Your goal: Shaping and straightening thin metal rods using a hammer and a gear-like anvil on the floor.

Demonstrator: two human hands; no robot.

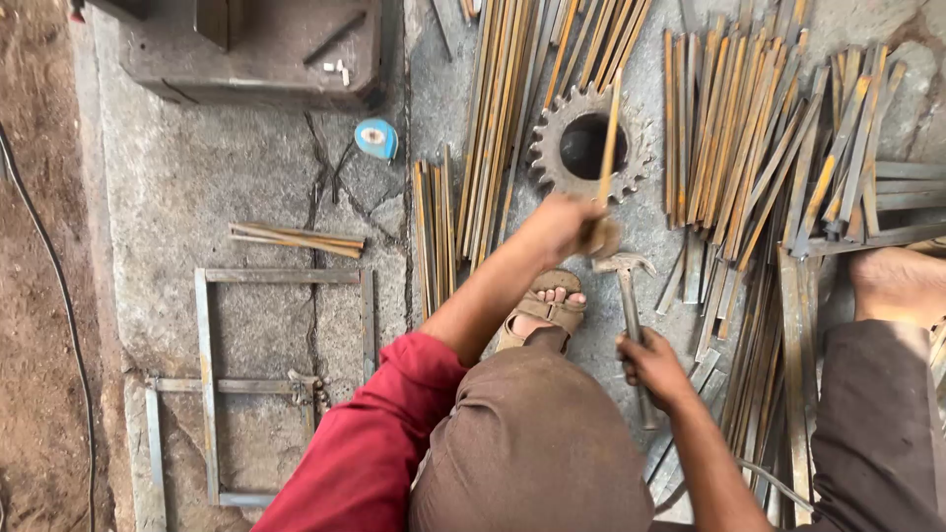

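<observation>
- The left hand (560, 229), just above the middle of the frame, is closed round the lower end of a thin metal strip (610, 138) and holds it upright over a toothed gear wheel (589, 146)
- The strip's upper part crosses the dark round hole of the gear wheel, which lies flat on the concrete floor (236, 177) in the upper middle of the frame
- The right hand (652, 366), lower and right of centre, is wrapped round the handle of a hammer (628, 286); the hammer's head sits just below and right of the left hand, close to the strip's lower end
- A sandalled foot (547, 305) rests on the floor between the two arms, beneath the left hand
- Piles of rusty metal strips (749, 148) lie to the right of the gear wheel, and more run along its left side up to the top edge
- A blue tape measure (376, 138) lies upper left of centre
- A rectangular metal frame (209, 374) lies flat in the lower left
- A small bundle of strips (296, 239) lies just above that frame
</observation>
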